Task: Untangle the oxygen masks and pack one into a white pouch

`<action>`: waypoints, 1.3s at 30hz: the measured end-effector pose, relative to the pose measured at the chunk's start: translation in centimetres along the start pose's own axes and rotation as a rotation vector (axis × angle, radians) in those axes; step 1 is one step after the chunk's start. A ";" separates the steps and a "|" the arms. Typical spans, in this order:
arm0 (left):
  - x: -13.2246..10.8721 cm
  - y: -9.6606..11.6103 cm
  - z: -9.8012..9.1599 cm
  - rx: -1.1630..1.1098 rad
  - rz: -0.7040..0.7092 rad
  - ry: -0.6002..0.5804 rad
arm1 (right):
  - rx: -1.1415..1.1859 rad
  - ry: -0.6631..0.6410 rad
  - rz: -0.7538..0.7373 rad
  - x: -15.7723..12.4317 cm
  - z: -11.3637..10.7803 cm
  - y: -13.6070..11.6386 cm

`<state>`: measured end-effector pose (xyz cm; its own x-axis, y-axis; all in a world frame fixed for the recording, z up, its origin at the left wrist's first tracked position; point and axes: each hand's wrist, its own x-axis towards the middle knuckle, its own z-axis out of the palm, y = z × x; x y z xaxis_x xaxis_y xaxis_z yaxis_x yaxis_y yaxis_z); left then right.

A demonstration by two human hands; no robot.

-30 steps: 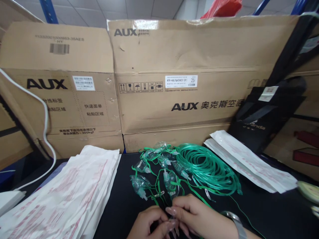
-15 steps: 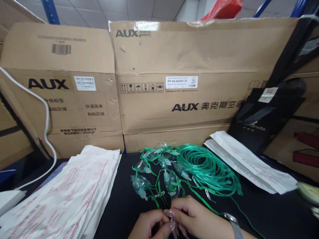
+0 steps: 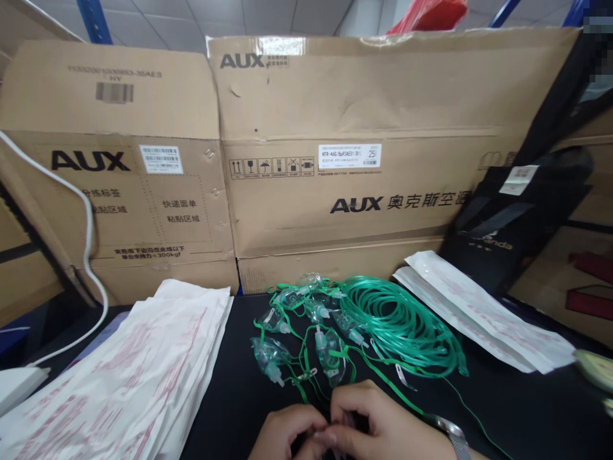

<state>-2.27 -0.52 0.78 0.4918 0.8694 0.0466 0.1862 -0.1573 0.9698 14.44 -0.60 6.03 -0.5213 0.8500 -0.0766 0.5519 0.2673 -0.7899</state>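
My left hand (image 3: 292, 433) and my right hand (image 3: 371, 421) meet at the bottom centre, fingertips pinched together on something too hidden to name. A watch (image 3: 453, 431) circles my right wrist. Just beyond the fingers lie several clear green masks (image 3: 330, 354) with tangled green straps (image 3: 304, 358). Beside them to the right is a coil of green tubing (image 3: 402, 326). One green strap runs from the masks to behind my right wrist.
White printed pouches (image 3: 124, 364) are stacked on the left of the black table (image 3: 225, 396). More pouches (image 3: 483, 313) lie at the right. Cardboard boxes (image 3: 287, 223) wall off the back, near a black bag (image 3: 498, 223). A white cable (image 3: 90, 255) hangs at left.
My fingers have curled over and turned downward, hiding the fingertips and nails that showed before. The masks, tubing and pouches have not moved.
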 end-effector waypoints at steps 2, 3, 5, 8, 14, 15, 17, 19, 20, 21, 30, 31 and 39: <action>0.3 -0.2 -0.1 -0.151 -0.102 0.046 | 0.076 0.047 0.029 0.2 -0.1 0.3; 0.5 -0.3 -0.2 -0.249 -0.142 0.086 | 0.116 0.086 0.037 0.3 -0.2 0.5; 0.8 -0.1 -0.4 -0.453 -0.172 0.175 | 0.177 0.185 0.030 0.6 -0.5 0.9; 1.0 0.3 -0.8 -0.664 -0.183 0.262 | 0.249 0.335 -0.011 0.9 -1.0 1.6; 1.1 0.0 -0.9 -0.625 -0.191 0.262 | 0.506 0.482 -0.040 1.4 -1.8 2.5; 1.1 -0.1 -0.9 -0.619 -0.185 0.268 | 0.517 0.497 -0.046 1.5 -1.9 2.5; 1.1 -0.2 -0.8 -0.629 -0.179 0.284 | 0.532 0.509 -0.044 1.7 -2.1 2.5; 1.1 -0.2 -0.8 -0.645 -0.166 0.291 | 0.541 0.504 -0.038 1.8 -2.2 2.5; 1.1 -0.3 -0.7 -0.640 -0.157 0.293 | 0.543 0.501 -0.041 1.8 -2.2 2.5; 1.1 -0.3 -0.7 -0.623 -0.148 0.294 | 0.545 0.497 -0.046 1.8 -2.1 2.6; 1.1 -0.6 -0.5 -0.514 -0.177 0.269 | 0.479 0.518 -0.071 1.7 -1.8 2.8; 1.1 -0.5 -0.5 -0.525 -0.167 0.286 | 0.461 0.546 -0.071 1.8 -1.9 2.8; 0.9 0.3 -0.5 -0.472 -0.079 0.382 | 0.437 0.753 -0.049 2.2 -2.9 3.4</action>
<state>-2.17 0.48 1.23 0.1359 0.9902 -0.0319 -0.2304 0.0629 0.9711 17.11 3.52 4.94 0.1164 0.9574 0.2644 0.1606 0.2445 -0.9562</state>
